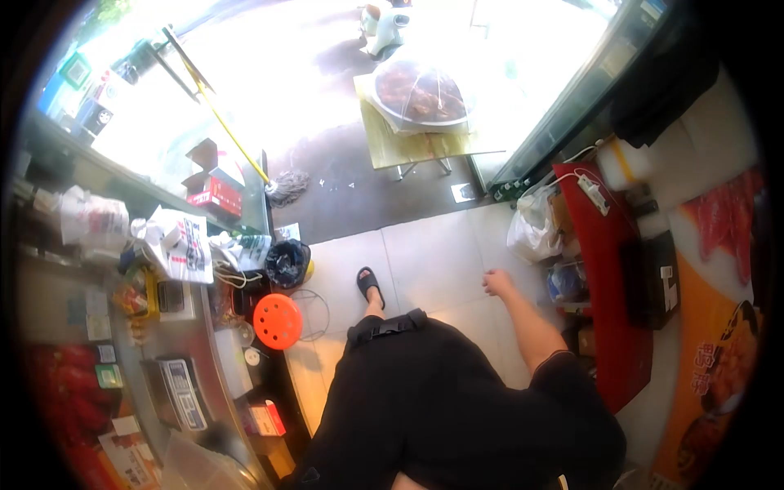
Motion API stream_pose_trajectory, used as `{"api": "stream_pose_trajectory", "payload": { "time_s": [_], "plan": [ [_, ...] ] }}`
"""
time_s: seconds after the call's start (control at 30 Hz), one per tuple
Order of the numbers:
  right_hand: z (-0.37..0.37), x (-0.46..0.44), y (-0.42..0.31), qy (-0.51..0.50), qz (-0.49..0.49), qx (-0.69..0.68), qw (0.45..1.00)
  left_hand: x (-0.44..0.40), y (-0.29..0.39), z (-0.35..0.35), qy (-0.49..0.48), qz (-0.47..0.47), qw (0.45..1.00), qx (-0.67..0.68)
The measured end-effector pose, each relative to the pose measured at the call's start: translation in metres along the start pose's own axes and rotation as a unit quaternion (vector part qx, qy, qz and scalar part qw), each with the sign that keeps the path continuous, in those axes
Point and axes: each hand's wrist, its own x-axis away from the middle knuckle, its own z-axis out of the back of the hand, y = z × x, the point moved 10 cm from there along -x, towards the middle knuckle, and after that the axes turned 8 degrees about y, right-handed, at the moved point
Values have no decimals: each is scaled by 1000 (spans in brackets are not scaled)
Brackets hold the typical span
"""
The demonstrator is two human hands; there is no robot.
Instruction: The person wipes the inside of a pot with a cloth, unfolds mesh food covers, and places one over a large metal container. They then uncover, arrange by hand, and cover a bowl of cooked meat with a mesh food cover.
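My right hand (pixel 496 282) hangs over the pale tiled floor (pixel 433 245), its fingers loosely curled in and no object visible in them. It is nearest to the red counter (pixel 608 327) on the right and a white plastic bag (pixel 535 224), and it touches neither. My left hand is out of sight. Below me one foot in a black sandal (pixel 369 286) stands on the tiles.
On the left are an orange-red stool (pixel 278 322), a lined trash bin (pixel 287 263), a metal counter (pixel 184 343) and a mop (pixel 286 188). Ahead, past the doorway, a covered tray of food (pixel 420 94) sits on a folding table (pixel 380 147). A scooter (pixel 384 31) stands outside.
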Motion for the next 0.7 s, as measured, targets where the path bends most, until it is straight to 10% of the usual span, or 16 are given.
{"api": "stream_pose_trajectory", "payload": {
  "time_s": [0.23,0.43,0.6,0.7],
  "plan": [
    [-34,-54,-292,29,161,-13,986,-172,248,257,81,-4,906,416],
    [9,-114,-547,119,270,-55,954,-233,459,463,145,-89,916,362],
    [71,-272,-704,287,294,-1,912,-288,476,497,205,-47,917,340],
    [95,-324,-759,364,216,33,905,-286,448,436,-29,-60,902,427]
  ]
}}
